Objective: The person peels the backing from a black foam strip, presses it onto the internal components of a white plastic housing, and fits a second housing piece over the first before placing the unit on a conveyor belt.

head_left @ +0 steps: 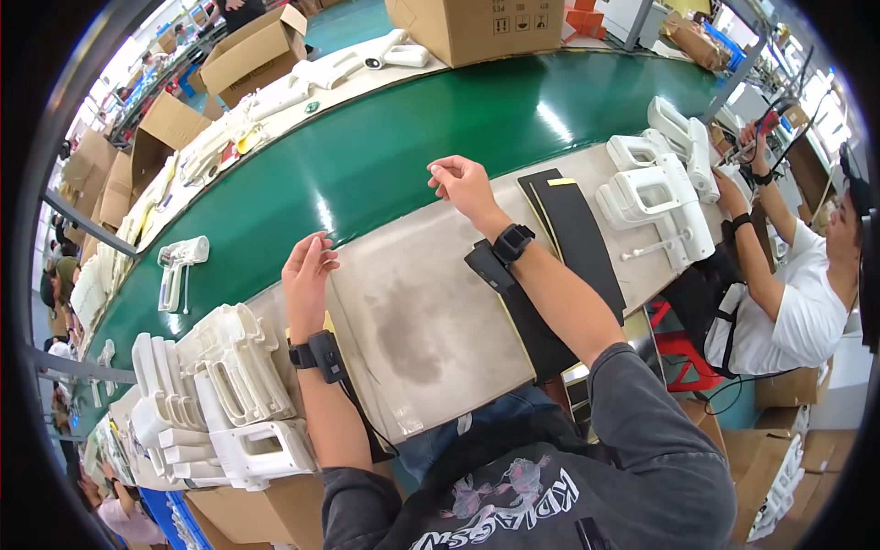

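Note:
My left hand point(308, 268) is raised over the left part of the worktable, near the green belt. Its fingers are loosely bent and slightly apart, with nothing visible in them. Over the belt's near edge, my right hand point(464, 187) has its fingers curled with the tips close together; anything between them is too small to make out. Between my forearms lies the bare, stained grey tabletop point(458, 316). Left of my left forearm, several white plastic housings point(240, 367) with handle loops are stacked. Out on the belt lies a single white handle-shaped device point(181, 266).
The green conveyor belt point(394, 151) curves past the table. Black mats point(577, 247) lie beneath my right forearm. More white housings point(655, 188) stand at the right, beside a co-worker point(779, 289) holding a tool. Cardboard boxes point(481, 27) and white parts point(330, 69) line the belt's far side.

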Demonstrator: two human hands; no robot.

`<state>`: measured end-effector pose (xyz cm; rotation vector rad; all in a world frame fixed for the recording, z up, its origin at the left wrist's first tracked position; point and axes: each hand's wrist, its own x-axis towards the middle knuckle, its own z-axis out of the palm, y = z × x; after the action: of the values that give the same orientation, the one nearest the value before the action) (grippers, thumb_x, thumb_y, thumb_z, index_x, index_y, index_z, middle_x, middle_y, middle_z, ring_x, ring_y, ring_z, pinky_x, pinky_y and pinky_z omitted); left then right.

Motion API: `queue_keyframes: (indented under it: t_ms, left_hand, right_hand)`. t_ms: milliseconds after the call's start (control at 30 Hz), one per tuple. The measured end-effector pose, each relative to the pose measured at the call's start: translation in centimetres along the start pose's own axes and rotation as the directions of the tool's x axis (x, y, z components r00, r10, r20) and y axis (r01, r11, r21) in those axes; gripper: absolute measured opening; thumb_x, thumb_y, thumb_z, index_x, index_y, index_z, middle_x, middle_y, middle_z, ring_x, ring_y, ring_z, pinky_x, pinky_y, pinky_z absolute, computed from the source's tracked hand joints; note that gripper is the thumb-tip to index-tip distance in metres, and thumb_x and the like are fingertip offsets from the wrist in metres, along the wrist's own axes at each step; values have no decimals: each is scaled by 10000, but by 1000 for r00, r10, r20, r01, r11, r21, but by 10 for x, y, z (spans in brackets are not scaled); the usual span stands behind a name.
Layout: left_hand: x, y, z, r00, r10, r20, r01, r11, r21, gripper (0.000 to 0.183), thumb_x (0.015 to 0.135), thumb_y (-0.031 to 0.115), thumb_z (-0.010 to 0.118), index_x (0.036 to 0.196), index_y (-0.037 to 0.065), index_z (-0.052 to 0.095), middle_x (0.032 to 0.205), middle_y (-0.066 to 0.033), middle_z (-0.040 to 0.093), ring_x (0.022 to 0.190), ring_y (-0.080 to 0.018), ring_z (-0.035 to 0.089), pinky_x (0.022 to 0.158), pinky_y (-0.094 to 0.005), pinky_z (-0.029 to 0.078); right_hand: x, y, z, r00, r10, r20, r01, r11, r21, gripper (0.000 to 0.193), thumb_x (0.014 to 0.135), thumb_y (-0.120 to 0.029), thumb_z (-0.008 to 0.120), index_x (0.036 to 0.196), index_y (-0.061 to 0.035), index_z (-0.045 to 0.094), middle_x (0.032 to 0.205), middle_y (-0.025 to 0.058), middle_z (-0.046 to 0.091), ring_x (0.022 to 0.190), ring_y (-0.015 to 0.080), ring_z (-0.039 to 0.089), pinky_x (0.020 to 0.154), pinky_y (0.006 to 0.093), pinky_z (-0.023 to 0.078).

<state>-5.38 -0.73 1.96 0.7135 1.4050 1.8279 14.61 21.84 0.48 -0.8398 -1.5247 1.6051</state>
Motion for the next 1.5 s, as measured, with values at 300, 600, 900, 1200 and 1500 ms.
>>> queue_keyframes:
  t_ms: [300,600,900,1200,1500]
  left_hand:
    - [0,-22,-1,995,-15,96,43,953,-300,229,1026,170,576,1196,25,628,981,-23,630,861,-131,582,761,-300,477]
    - [-3,-30,0,993,23,118,33,895,-444,208,1032,159,550,1153,11,631,892,-12,597,772,-128,527,677,-292,402]
    - [0,-25,8,998,23,56,0,928,-373,216,1011,185,587,1099,3,663,833,-11,614,729,-108,531,644,-262,406]
    - [4,-27,2,993,48,110,0,919,-395,236,1008,177,584,1131,-12,654,888,-15,609,776,-122,545,671,-281,426]
    - [3,-27,1,985,28,173,44,915,-402,261,1013,163,574,1179,-26,642,928,-27,626,821,-124,569,687,-280,447]
  right_hand:
    - [17,18,7,995,-38,-91,41,999,31,175,977,-146,623,1049,-7,699,828,45,702,661,76,600,582,219,466]
    - [11,35,10,995,-99,-3,99,991,-91,177,979,-164,641,1053,-17,706,795,27,675,661,59,570,586,207,450]
    - [12,36,12,993,-109,35,114,967,-228,193,978,-159,634,1074,-8,707,820,29,685,683,65,577,613,206,462]
    - [29,25,4,998,-46,41,53,981,-186,220,969,-185,647,1069,1,710,845,46,703,694,79,594,613,213,472]
    - [-43,-144,8,967,-63,248,121,966,-228,295,973,-99,621,1232,41,611,972,83,699,811,104,650,713,229,525]
